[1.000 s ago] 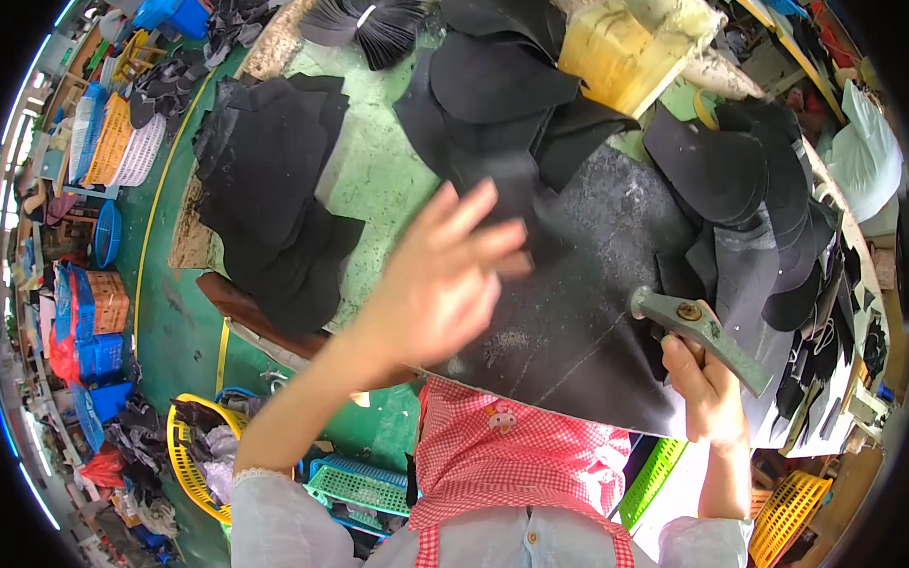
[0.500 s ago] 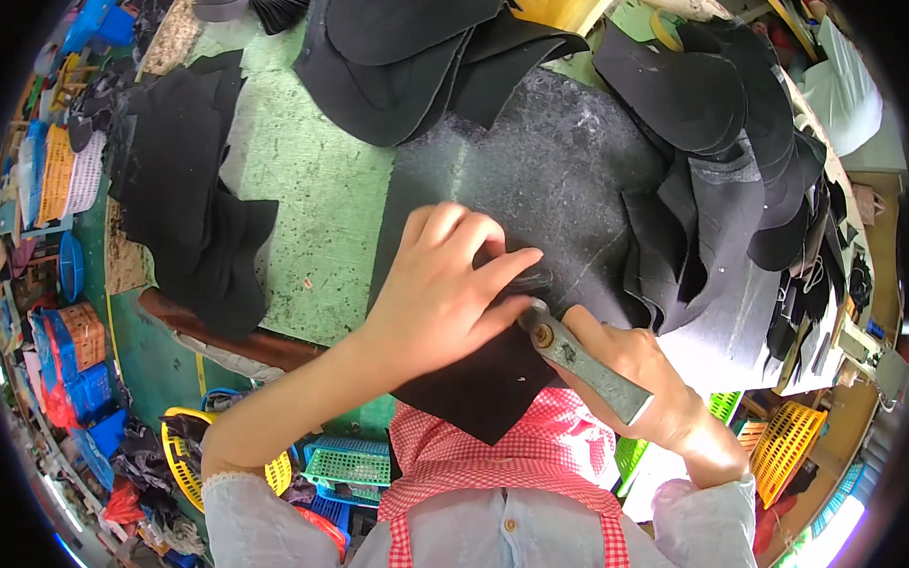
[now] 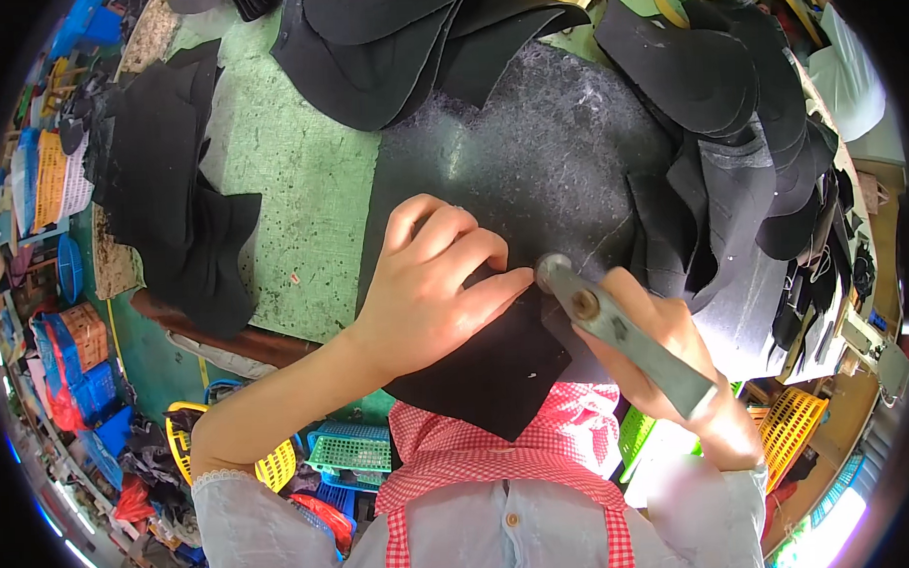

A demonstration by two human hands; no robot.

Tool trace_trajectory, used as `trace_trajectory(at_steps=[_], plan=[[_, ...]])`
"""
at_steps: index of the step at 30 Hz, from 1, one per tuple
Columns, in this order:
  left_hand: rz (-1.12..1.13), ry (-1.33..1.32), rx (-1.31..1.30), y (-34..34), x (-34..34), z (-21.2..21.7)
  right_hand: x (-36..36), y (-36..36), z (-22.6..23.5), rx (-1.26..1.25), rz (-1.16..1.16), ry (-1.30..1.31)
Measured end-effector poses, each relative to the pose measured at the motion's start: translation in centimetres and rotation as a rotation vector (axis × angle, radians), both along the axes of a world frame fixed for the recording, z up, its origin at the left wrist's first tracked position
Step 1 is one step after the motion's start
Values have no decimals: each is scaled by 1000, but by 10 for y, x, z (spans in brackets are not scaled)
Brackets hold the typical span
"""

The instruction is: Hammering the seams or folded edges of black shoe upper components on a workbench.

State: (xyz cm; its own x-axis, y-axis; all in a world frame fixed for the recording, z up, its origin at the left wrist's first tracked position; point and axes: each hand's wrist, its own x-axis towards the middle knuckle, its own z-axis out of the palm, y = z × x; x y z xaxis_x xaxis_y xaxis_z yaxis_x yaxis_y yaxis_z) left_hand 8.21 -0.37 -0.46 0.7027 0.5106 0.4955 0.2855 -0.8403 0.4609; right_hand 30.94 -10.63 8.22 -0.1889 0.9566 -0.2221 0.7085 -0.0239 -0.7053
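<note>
My left hand (image 3: pixel 430 290) rests over a black cut piece (image 3: pixel 488 378), its fingers curled and pressed down on the material. The near corner of that piece hangs over the table's front edge towards my apron. My right hand (image 3: pixel 651 327) is closed around a hammer, whose metal head (image 3: pixel 627 343) hides much of the grip. One rounded end of the head is close to my left fingertips, just right of them. Beneath the piece lies a dark, scuffed board (image 3: pixel 560 150).
Black cut pieces lie in stacks at the left (image 3: pixel 166 184), at the back (image 3: pixel 376 46) and at the right (image 3: pixel 688 76). The green tabletop (image 3: pixel 291 190) shows left of the board. Below the table stand a green basket (image 3: pixel 350 453) and a yellow basket (image 3: pixel 795 427).
The hammer has moved right and up a little in the picture, with its rounded end now farther from the board's near edge. My left hand has shifted slightly left, still on the black piece.
</note>
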Motion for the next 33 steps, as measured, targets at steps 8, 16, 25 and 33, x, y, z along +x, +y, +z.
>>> trace_trajectory(at_steps=[8, 16, 25, 33], plan=[[38, 70, -168, 4, -3, 7, -9, 8, -1, -4, -11, -1], [14, 94, -98, 10, -27, 10, -16, 20, 5, -147, 128, 4], [-101, 132, -215, 29, -58, 10, -32, 30, 5, -138, 247, 11], [-142, 151, -158, 35, -74, 9, -45, 36, 2, -184, 227, 56]])
